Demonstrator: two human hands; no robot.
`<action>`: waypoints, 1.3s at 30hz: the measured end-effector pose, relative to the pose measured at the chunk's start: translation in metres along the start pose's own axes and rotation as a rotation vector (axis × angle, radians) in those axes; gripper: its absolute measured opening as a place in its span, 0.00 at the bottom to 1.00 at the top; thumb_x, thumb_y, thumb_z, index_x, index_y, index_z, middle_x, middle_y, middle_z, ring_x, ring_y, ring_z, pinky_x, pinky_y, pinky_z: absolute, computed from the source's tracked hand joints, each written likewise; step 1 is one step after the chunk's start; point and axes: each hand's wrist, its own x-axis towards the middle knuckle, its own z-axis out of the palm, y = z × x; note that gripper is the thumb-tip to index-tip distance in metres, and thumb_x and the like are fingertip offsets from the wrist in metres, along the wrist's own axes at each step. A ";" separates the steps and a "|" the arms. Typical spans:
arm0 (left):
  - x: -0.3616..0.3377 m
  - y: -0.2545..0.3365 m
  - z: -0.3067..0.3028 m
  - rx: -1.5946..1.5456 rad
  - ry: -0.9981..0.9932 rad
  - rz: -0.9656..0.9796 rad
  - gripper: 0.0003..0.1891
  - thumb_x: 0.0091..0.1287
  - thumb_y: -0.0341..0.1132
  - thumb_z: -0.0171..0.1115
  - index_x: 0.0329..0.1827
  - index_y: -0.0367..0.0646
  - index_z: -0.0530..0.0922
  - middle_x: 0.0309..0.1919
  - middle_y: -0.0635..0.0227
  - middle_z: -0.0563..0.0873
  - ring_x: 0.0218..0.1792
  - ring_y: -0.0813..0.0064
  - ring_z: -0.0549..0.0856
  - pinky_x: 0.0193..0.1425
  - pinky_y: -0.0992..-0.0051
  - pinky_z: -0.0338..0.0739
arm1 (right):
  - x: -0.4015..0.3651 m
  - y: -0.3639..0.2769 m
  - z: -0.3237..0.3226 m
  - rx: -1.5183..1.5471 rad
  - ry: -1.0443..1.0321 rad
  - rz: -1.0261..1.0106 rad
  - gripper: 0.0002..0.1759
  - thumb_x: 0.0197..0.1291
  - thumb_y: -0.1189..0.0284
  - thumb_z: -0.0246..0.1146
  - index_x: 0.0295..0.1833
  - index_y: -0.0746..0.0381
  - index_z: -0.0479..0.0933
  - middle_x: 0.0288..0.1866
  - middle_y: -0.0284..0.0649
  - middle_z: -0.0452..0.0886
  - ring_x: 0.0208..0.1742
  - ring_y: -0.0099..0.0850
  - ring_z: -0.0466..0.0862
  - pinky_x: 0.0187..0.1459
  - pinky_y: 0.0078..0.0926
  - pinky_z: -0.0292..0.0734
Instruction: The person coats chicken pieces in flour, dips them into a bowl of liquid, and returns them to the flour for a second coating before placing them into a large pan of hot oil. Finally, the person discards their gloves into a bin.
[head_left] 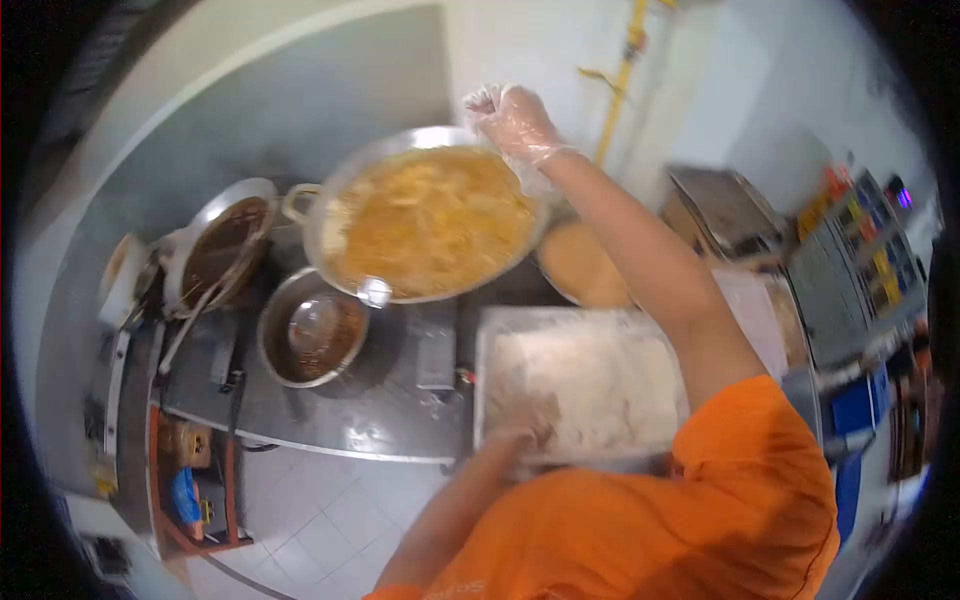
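My right hand [515, 122], in a clear plastic glove, is raised above the far right rim of a large wok [335, 272]. Its fingers are curled closed, and what they may hold is hidden. Pale yellow pieces [425, 215] fry in bubbling oil inside the wok. Down at the near left corner of a metal tray [482, 375], my left hand [525, 432] is in the white flour [600, 385]. Motion blurs its fingers, beside a darker floured lump [545, 412] that I cannot identify.
A steel bowl [270, 345] with a strainer and brown bits stands left of the tray. Behind it is a pot [235, 190] of dark liquid with a long handle across it. A round tan-coloured container [580, 262] sits right of the wok. A yellow gas pipe [620, 85] runs up the wall.
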 end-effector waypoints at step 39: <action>0.125 0.005 0.065 -1.531 -0.212 -0.576 0.12 0.75 0.32 0.52 0.54 0.34 0.78 0.46 0.61 0.84 0.48 0.70 0.83 0.44 0.73 0.83 | -0.471 0.160 -0.071 -0.666 -0.918 0.275 0.16 0.58 0.64 0.57 0.31 0.66 0.82 0.31 0.52 0.84 0.36 0.49 0.85 0.42 0.45 0.81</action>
